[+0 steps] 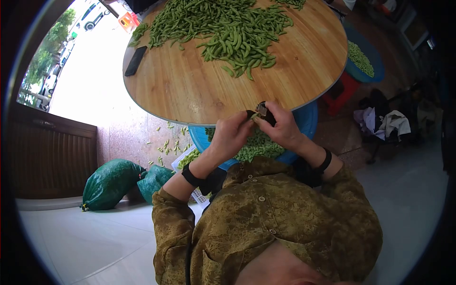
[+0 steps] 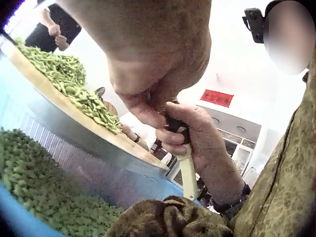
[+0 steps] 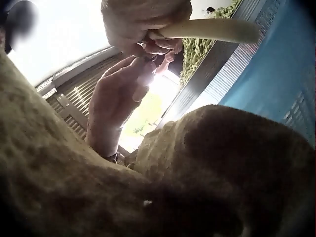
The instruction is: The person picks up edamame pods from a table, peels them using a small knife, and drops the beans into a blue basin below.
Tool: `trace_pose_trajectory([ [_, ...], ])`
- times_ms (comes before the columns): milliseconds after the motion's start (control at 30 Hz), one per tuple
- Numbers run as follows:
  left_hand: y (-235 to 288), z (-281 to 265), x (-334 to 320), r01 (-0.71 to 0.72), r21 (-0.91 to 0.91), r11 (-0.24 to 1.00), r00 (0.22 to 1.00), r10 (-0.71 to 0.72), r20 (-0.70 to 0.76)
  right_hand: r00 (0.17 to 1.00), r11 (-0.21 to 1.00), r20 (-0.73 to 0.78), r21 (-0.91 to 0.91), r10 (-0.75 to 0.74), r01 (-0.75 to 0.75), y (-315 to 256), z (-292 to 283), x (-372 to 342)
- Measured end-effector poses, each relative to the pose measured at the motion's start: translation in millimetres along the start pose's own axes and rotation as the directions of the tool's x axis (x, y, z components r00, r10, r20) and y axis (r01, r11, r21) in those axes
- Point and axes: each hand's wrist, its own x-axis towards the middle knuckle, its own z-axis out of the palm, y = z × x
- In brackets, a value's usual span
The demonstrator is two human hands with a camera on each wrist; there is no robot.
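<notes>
Over a blue basin [image 1: 308, 124] of shelled green beans [image 1: 260, 147], two hands meet at the round table's near edge. The left hand [image 1: 230, 137] has its fingers curled, pinching a small green pod [image 1: 255, 115]. The right hand [image 1: 284, 130] grips a tool [image 1: 261, 109] with a dark upper part, against the left fingertips. In the left wrist view, the tool's pale handle [image 2: 188, 177] sticks out below the right hand [image 2: 210, 140]; the left hand [image 2: 153, 69] hides part of the contact. The right wrist view shows the same handle [image 3: 217, 29] too.
Unshelled pods [image 1: 204, 21] are heaped on the wooden table [image 1: 171, 90], with a dark flat object [image 1: 136, 61] at its left. Green sacks [image 1: 114, 183] and a white basket [image 1: 198, 195] stand on the left. Another basin [image 1: 375, 57] rests on a red stool [image 1: 343, 95] at the right.
</notes>
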Motion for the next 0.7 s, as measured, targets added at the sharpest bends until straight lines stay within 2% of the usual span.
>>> trace_pose_trajectory([
  [67, 4, 0, -2, -0.035, 0.046, 0.998, 0.999, 0.035, -0.009, 0.983, 0.967, -0.031, -0.185, -0.184, 0.175, 3, 3, 1],
  [133, 5, 2, -5, -0.067, 0.101, 0.993, 0.997, 0.07, -0.031, 0.98, 0.953, -0.007, -0.234, -0.198, 0.191, 2, 3, 0],
  [200, -6, 9, -6, -0.219, 0.219, 0.951, 0.967, 0.242, -0.083, 0.973, 0.935, 0.023, -0.273, -0.23, 0.228, 2, 5, 0],
  [267, -11, 18, -11, -0.187, 0.209, 0.96, 0.973, 0.21, -0.095, 0.953, 0.875, 0.049, -0.384, -0.299, 0.294, 7, 9, -2],
  [300, -7, 16, -12, -0.191, 0.246, 0.95, 0.97, 0.221, -0.1, 0.944, 0.871, 0.064, -0.37, -0.324, 0.324, 8, 10, -2],
  [333, -5, 15, -12, -0.184, 0.261, 0.948, 0.967, 0.222, -0.125, 0.96, 0.891, 0.07, -0.36, -0.27, 0.276, 11, 9, -3],
  [367, -4, 13, -10, -0.176, 0.175, 0.969, 0.97, 0.201, -0.136, 0.974, 0.908, 0.075, -0.352, -0.214, 0.227, 12, 10, -2],
  [400, -2, 10, -9, -0.17, 0.086, 0.982, 0.973, 0.181, -0.143, 0.968, 0.905, 0.087, -0.342, -0.235, 0.251, 11, 10, -1],
  [433, 1, 8, -7, -0.096, 0.041, 0.995, 0.986, 0.101, -0.135, 0.971, 0.909, 0.079, -0.342, -0.225, 0.238, 9, 10, -1],
  [467, -3, 10, -5, -0.097, 0.05, 0.994, 0.984, 0.103, -0.147, 0.975, 0.913, 0.068, -0.343, -0.21, 0.221, 8, 10, -1],
  [533, -12, 16, 1, -0.021, -0.06, 0.998, 0.986, 0.011, -0.163, 0.965, 0.892, 0.092, -0.368, -0.247, 0.264, 8, 11, -2],
  [600, -15, 22, 1, -0.003, -0.028, 1.0, 0.986, -0.002, -0.17, 0.933, 0.805, 0.114, -0.476, -0.341, 0.353, 7, 16, -6],
  [700, -15, 31, 5, 0.039, -0.054, 0.998, 0.981, -0.048, -0.188, 0.928, 0.769, 0.172, -0.52, -0.332, 0.372, 3, 15, -9],
])
